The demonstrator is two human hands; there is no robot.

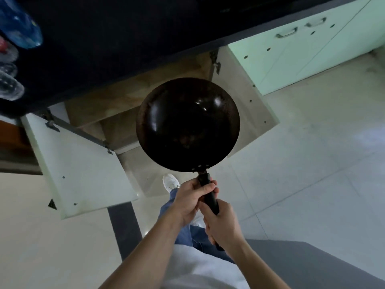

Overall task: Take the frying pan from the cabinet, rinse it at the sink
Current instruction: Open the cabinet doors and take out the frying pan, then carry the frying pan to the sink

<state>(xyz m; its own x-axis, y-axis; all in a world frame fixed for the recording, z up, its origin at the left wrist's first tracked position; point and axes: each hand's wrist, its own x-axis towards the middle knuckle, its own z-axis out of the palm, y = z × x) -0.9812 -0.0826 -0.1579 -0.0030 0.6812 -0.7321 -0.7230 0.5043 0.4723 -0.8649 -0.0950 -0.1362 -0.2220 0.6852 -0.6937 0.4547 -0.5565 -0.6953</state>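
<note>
Both hands wrap the pan [188, 124] handle: right hand [224, 223] low, left hand [190, 199] higher. Pan held out over open cabinet [129, 105]. Fetch done; rinse pending, sink unseen.

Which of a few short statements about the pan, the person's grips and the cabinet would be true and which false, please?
1. The left grip and the right grip both hold the frying pan by its handle. True.
2. The pan is under running water. False: it is held in the air before the open cabinet; no sink shows.
3. Both cabinet doors stand open. True.
4. The right grip is nearer the pan's bowl. False: the left grip is.
</note>
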